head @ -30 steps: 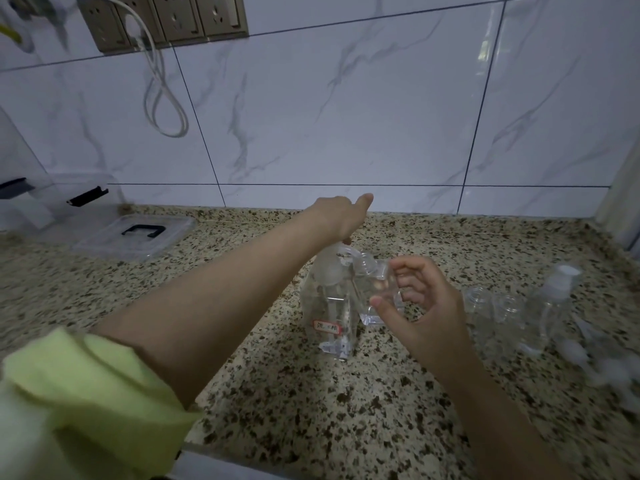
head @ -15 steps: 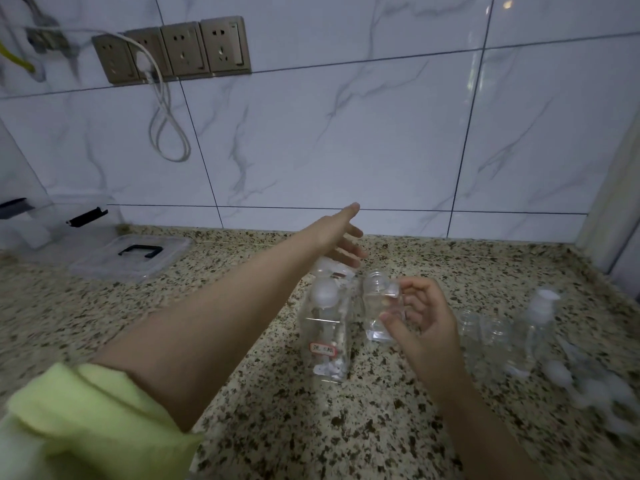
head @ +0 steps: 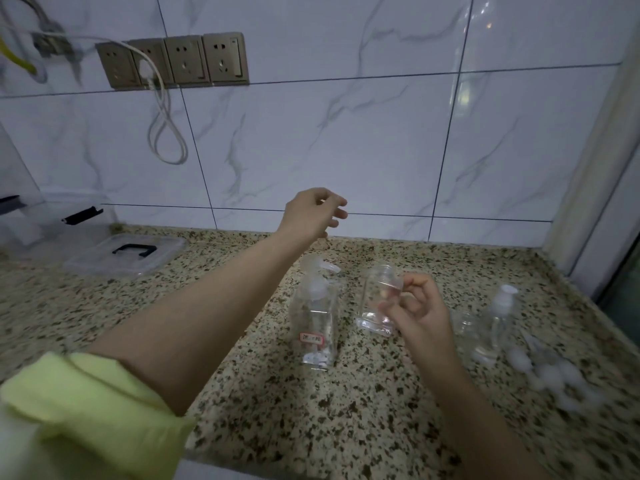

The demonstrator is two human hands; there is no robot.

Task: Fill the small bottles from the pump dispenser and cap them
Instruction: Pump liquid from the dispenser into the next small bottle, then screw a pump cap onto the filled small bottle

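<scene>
Broadly, the speckled bench [head: 242, 427] carries the clear pump dispenser [head: 316, 320] at centre. Above it the left hand [head: 313, 213] hovers with loosely curled fingers, grasping nothing, while just right the right hand [head: 420, 311] pinches an uncapped small bottle [head: 375, 299], slightly tilted.

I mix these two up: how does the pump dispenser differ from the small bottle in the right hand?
The pump dispenser carries a pump head and a red-edged label; the small bottle is open-topped and unlabelled. The dispenser stands untouched on the counter; the right hand pinches the bottle. Both are clear plastic.
</scene>
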